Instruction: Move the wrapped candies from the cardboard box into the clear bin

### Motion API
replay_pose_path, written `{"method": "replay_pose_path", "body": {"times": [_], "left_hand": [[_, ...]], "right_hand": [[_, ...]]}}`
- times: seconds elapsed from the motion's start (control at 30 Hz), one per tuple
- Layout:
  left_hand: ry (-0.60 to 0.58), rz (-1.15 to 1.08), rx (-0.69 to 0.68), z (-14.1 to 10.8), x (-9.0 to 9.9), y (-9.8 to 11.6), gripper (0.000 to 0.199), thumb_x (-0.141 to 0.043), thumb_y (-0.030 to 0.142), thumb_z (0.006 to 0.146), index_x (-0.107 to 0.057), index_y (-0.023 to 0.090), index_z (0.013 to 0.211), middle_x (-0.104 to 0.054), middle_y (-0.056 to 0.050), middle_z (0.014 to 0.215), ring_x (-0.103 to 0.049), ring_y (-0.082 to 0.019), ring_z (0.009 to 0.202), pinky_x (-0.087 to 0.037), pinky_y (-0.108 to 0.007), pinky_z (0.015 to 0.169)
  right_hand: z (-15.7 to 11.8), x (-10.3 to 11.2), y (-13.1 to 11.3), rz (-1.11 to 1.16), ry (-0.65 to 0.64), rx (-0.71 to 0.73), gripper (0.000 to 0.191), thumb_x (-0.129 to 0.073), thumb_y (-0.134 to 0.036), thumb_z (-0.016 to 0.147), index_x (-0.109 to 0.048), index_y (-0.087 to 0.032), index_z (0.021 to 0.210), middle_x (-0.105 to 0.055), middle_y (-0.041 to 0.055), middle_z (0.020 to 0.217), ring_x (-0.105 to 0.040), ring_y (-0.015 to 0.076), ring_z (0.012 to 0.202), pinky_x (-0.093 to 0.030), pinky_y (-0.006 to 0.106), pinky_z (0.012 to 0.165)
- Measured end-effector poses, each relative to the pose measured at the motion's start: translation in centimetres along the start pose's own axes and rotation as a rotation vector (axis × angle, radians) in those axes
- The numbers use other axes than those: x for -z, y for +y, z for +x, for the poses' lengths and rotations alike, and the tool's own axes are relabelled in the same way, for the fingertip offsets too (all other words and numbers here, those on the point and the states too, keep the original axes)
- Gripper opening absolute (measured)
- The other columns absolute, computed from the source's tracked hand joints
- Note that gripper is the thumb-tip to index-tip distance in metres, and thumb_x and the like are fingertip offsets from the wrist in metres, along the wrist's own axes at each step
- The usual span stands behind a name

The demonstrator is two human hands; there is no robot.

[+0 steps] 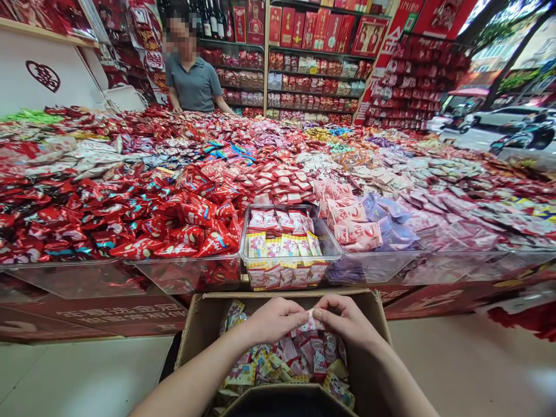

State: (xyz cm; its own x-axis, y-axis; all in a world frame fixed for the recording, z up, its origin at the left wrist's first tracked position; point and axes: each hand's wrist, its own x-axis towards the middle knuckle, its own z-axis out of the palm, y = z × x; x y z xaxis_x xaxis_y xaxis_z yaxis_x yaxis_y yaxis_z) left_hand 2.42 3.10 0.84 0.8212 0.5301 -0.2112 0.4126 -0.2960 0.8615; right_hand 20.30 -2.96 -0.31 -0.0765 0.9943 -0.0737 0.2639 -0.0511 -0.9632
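Observation:
Over the open cardboard box (204,313), my left hand (278,318) and my right hand (341,318) meet at one small pink-and-white candy packet (310,320). Fingers and thumbs of both hands pinch its two sides. Below them, the box holds a loose heap of candy packets (299,353), some pink and some yellow-striped. Just beyond the box stands a clear plastic bin (286,258) with candy packets in neat rows: yellow-striped ones (282,246) in front and pink-and-white ones (278,221) behind.
Red candy packets (191,231) fill the bin to the left, pink and lilac packets (360,220) the one to the right. More sweets spread across the wide display. A person in a grey shirt (193,81) stands behind it, before shelves of red boxes (321,29).

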Motion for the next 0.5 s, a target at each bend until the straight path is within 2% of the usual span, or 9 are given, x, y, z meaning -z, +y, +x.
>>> {"method": "replay_pose_path", "body": {"times": [0.1,0.17,0.27,0.33,0.43,0.5], "left_hand": [[0.084,-0.166,-0.014,0.0,-0.3,0.4,0.046,-0.032,0.046,0.083,-0.061,0.012,0.077,-0.053,0.002,0.060,-0.043,-0.010,0.053,-0.032,-0.018,0.049],[0.122,-0.252,-0.008,-0.1,-0.3,0.6,0.046,-0.034,0.048,0.082,-0.061,0.011,0.075,-0.058,-0.001,0.064,-0.047,-0.011,0.055,-0.034,-0.019,0.052],[0.138,-0.300,-0.031,-0.2,-0.3,0.8,0.043,-0.038,0.046,0.081,-0.061,0.011,0.071,-0.060,-0.002,0.067,-0.049,-0.013,0.059,-0.036,-0.020,0.056],[0.187,-0.371,-0.069,-0.2,-0.4,0.8,0.040,-0.039,0.044,0.082,-0.062,0.012,0.076,-0.060,-0.002,0.069,-0.050,-0.013,0.062,-0.037,-0.021,0.058],[0.318,-0.490,-0.111,-0.2,-0.7,0.9,0.037,-0.040,0.042,0.082,-0.062,0.012,0.083,-0.058,-0.001,0.069,-0.048,-0.012,0.062,-0.037,-0.021,0.057],[0.354,-0.545,-0.129,-0.2,-0.8,0.9,0.037,-0.040,0.041,0.082,-0.062,0.011,0.082,-0.057,-0.001,0.066,-0.046,-0.012,0.060,-0.036,-0.021,0.056]], "right_hand": [[0.0,-0.1,0.1,0.267,0.021,-0.055,0.026,-0.059,-0.040,0.069,-0.053,-0.015,0.072,-0.053,-0.0026,0.058,-0.047,0.0083,0.044,-0.039,0.020,0.041],[0.0,-0.2,0.2,0.357,0.023,-0.055,0.025,-0.062,-0.038,0.067,-0.052,-0.016,0.075,-0.054,-0.0030,0.058,-0.047,0.0079,0.043,-0.038,0.019,0.039],[0.1,-0.5,0.1,0.380,0.086,-0.050,0.023,-0.062,-0.036,0.068,-0.052,-0.016,0.069,-0.051,-0.0044,0.050,-0.043,0.0063,0.039,-0.036,0.018,0.038],[0.1,-1.0,0.0,0.389,0.135,-0.042,0.023,-0.061,-0.038,0.069,-0.052,-0.016,0.070,-0.050,-0.0046,0.048,-0.043,0.0066,0.038,-0.036,0.018,0.037],[0.1,-2.2,-0.5,0.371,0.162,0.001,0.025,-0.062,-0.039,0.068,-0.052,-0.018,0.079,-0.055,-0.0026,0.057,-0.049,0.0099,0.046,-0.039,0.019,0.039],[-0.1,-2.9,-0.9,0.309,0.166,0.038,0.026,-0.061,-0.040,0.069,-0.052,-0.019,0.082,-0.057,-0.0008,0.063,-0.053,0.0124,0.053,-0.041,0.020,0.042]]}}
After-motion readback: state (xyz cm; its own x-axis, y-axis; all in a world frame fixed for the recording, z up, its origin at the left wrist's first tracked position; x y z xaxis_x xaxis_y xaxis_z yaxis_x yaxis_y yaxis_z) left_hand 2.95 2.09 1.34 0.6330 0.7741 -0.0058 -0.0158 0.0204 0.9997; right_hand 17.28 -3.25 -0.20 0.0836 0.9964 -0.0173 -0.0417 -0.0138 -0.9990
